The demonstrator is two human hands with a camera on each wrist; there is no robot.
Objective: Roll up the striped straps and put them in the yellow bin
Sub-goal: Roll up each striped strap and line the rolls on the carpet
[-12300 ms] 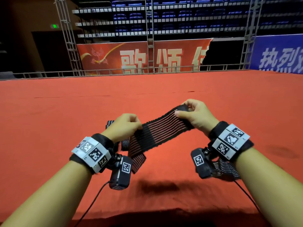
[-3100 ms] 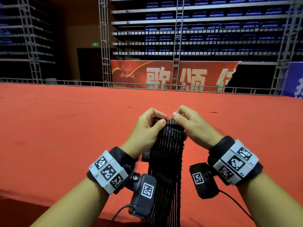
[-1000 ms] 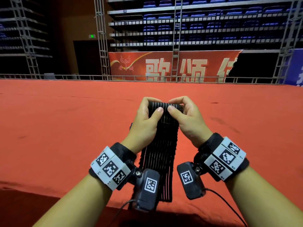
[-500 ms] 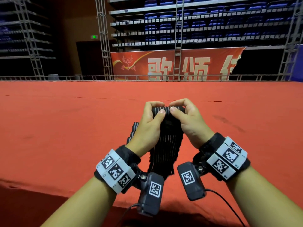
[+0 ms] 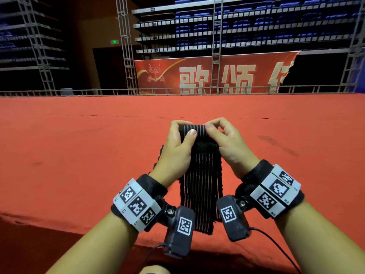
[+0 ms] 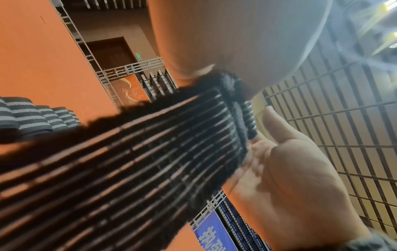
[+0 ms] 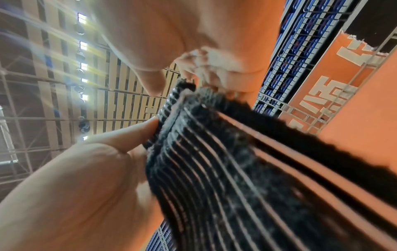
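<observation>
A black strap with thin pale stripes [image 5: 199,190] hangs in front of me over the red surface. Its top end is wound into a small roll [image 5: 194,129]. My left hand [image 5: 182,129] pinches the roll's left end with the thumb on top. My right hand [image 5: 214,126] pinches its right end. The left wrist view shows the roll [image 6: 242,115] between both hands, and the right wrist view shows the strap's tail [image 7: 214,169]. Other rolled striped straps [image 6: 32,115] lie on the surface behind my left hand. No yellow bin is in view.
The red cloth-covered surface [image 5: 79,155] stretches wide ahead and to both sides, and its near edge [image 5: 59,224] runs below my wrists. A metal rail [image 5: 177,90], a red banner and stands of seats lie far behind.
The strap was stretched between my hands at first, then turned to hang down. Over the last second both hands have kept winding its top end, and the roll looks slightly thicker.
</observation>
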